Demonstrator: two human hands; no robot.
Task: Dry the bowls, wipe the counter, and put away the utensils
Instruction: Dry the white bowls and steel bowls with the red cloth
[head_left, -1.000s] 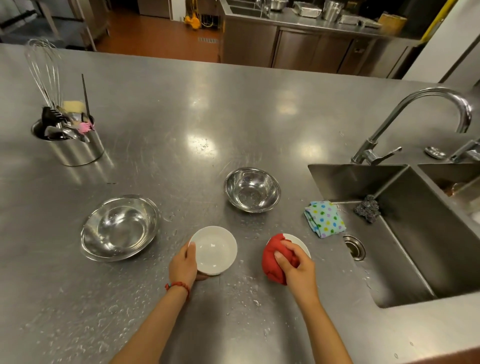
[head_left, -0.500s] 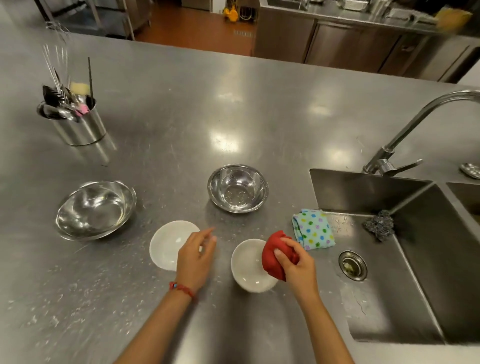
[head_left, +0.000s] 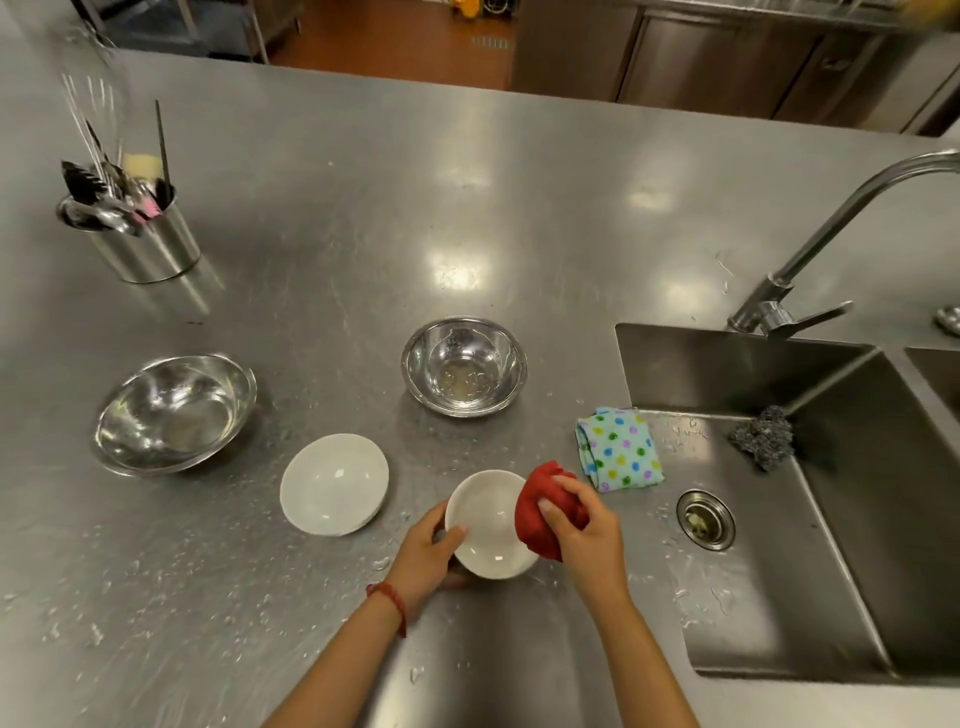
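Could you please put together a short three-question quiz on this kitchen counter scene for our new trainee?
1. True or false: the right hand grips a blue cloth.
2. How many bowls are on the counter in total?
3. Which thing lies at the sink's left edge? A) the whisk B) the dotted cloth C) the utensil holder

Key
1. False: it grips the red cloth at the rim of the white bowl that the left hand holds.
2. Four: two white, two steel.
3. B
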